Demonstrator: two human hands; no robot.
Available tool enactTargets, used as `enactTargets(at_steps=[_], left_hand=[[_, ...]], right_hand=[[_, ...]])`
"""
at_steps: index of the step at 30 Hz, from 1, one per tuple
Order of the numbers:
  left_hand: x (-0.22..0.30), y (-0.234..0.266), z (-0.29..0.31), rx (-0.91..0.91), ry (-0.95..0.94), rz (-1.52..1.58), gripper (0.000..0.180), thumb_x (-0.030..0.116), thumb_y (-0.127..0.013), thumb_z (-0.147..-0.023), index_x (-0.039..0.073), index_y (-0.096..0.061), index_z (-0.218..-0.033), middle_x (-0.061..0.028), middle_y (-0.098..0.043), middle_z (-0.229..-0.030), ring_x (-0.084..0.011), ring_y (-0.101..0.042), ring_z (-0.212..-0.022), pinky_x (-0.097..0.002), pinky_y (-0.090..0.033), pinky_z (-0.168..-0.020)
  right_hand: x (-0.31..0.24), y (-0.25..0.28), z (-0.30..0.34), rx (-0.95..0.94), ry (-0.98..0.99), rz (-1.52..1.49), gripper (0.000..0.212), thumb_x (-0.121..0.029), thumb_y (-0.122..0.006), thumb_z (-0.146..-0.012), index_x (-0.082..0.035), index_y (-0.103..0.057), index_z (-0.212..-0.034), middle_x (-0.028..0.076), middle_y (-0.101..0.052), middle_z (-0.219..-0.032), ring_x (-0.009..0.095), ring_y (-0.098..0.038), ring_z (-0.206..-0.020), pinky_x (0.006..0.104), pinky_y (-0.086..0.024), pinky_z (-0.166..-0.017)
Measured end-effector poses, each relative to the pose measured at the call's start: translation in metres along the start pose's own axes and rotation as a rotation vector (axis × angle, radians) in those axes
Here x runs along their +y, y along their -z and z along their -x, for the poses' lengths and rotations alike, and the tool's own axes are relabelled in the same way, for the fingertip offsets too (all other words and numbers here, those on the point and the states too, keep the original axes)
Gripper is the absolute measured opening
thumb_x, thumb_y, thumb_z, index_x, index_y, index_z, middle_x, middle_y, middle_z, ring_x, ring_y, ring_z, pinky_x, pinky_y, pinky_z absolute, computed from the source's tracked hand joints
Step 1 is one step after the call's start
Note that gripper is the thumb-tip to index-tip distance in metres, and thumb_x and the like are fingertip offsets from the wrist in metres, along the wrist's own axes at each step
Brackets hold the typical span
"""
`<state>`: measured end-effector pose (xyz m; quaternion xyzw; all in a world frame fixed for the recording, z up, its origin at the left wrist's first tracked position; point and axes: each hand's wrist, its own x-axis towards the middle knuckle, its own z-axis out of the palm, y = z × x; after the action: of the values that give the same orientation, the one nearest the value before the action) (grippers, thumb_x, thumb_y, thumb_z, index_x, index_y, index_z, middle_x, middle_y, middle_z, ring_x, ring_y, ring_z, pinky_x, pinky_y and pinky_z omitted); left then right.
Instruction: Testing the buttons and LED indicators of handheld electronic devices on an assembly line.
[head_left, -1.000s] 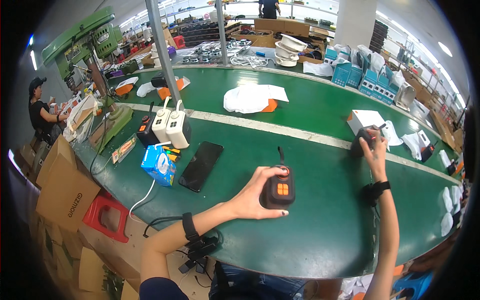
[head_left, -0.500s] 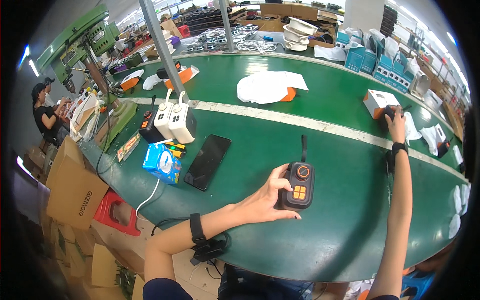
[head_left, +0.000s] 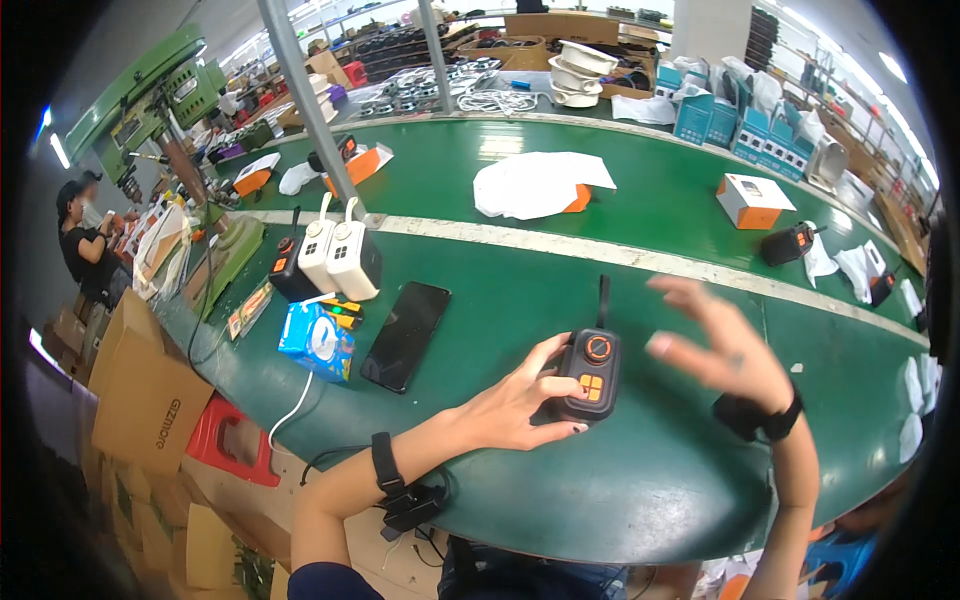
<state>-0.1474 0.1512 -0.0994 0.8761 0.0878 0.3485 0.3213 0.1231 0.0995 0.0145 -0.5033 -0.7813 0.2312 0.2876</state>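
Observation:
On the green bench stands a boxy black device (head_left: 604, 368) with orange buttons, a round orange-ringed dial and a wrist strap. My left hand (head_left: 505, 405) is closed around its left side. To its right my right hand (head_left: 725, 350) hovers over the bench, fingers apart and slightly blurred, holding nothing. Across the pale strip, a similar black device (head_left: 788, 244) lies beside a white-and-orange box (head_left: 755, 202). Left of my left hand lies a dark smartphone (head_left: 406, 337). Behind it stand two cream devices (head_left: 352, 262) and a black one (head_left: 289, 270), all with straps.
A small blue box (head_left: 315, 342) with a white cable sits near the left edge. White wrapping (head_left: 530, 185) covers something orange mid-conveyor. A metal post (head_left: 312, 105) rises at the back left beside a green drill press (head_left: 150, 95). Two people work at far left.
My right hand has let go of the far black device beside the white-and-orange box and come back toward me. My left hand still grips its device. The view has shifted slightly.

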Motion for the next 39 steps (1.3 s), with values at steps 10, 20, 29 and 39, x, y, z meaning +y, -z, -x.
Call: enactTargets(at_steps=[10, 20, 29, 39], left_hand=[[0.007, -0.006, -0.003, 0.037, 0.001, -0.044, 0.060, 0.019, -0.081, -0.075, 0.025, -0.046, -0.123, -0.0326, -0.027, -0.142, -0.0526, -0.045, -0.124, -0.0518, -0.048, -0.099], [0.012, -0.001, 0.001, 0.031, 0.019, -0.061, 0.060, 0.020, -0.083, -0.074, 0.021, -0.045, -0.121, -0.0342, -0.029, -0.140, -0.0517, -0.048, -0.122, -0.0501, -0.052, -0.095], [0.016, 0.003, -0.008, -0.023, 0.028, -0.062, 0.059, 0.019, -0.084, -0.073, 0.021, -0.046, -0.119, -0.0331, -0.029, -0.139, -0.0509, -0.048, -0.121, -0.0502, -0.054, -0.092], [0.000, -0.004, -0.001, 0.015, 0.059, 0.026, 0.051, 0.019, -0.086, -0.069, 0.015, -0.055, -0.109, -0.0346, -0.028, -0.139, -0.0498, -0.048, -0.122, -0.0491, -0.055, -0.091]], right_hand=[[-0.011, -0.062, 0.026, -0.001, 0.300, 0.165, 0.053, -0.036, -0.072, -0.084, -0.008, -0.050, -0.124, 0.040, -0.032, -0.139, 0.050, -0.040, -0.129, 0.0487, -0.039, -0.102], [0.060, -0.011, 0.006, 0.372, -0.056, 0.087, 0.051, -0.039, -0.064, -0.090, 0.001, -0.053, -0.120, 0.031, -0.055, -0.119, 0.043, -0.055, -0.113, 0.0425, -0.044, -0.097], [0.305, 0.154, 0.098, 0.744, -1.067, 0.870, 0.118, -0.049, -0.086, -0.056, -0.006, -0.025, -0.147, 0.031, -0.041, -0.137, 0.048, -0.042, -0.126, 0.0531, -0.041, -0.101], [0.310, 0.173, 0.121, 0.757, -0.871, 0.567, 0.086, -0.039, -0.088, -0.054, -0.013, -0.046, -0.125, 0.019, -0.059, -0.112, 0.038, -0.058, -0.107, 0.0506, -0.045, -0.090]])
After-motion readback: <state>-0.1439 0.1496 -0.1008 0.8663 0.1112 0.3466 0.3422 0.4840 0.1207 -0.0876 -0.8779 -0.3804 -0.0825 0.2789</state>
